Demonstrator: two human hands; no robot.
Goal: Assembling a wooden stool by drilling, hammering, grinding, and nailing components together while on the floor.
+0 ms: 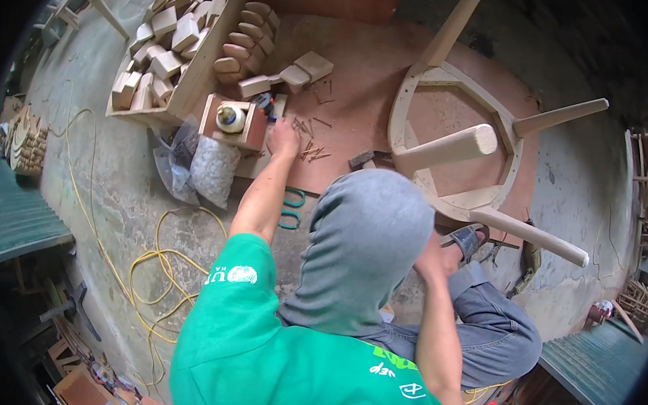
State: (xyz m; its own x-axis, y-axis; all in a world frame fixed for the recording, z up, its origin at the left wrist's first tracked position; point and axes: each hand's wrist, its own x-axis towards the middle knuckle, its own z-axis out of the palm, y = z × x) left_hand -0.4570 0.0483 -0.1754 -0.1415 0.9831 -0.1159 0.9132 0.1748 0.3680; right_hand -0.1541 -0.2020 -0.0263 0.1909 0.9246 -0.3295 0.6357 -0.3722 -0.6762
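My left hand (283, 137) reaches down to the reddish-brown board (346, 78), beside loose screws (313, 154) and a small wooden box (253, 128). Its fingers are too small and partly covered to tell whether they grip anything. A white bottle (230, 119) stands in that box, and a tool with blue and black parts (265, 102) is at its far side. Near my sandalled foot (468, 241) is my right hand (432, 259), its fingers mostly hidden by the grey hood (370, 235). Ahead of it a rounded wooden frame (507, 117) lies with its legs sticking outward and up.
Wooden blocks fill a large crate (226, 37) at the far left; shaped wooden pieces (252, 38) line its side. Close by are a clear bag of white bits (213, 170), green loops (290, 220) and a hammer (361, 159). A yellow cord (159, 252) coils on the concrete floor.
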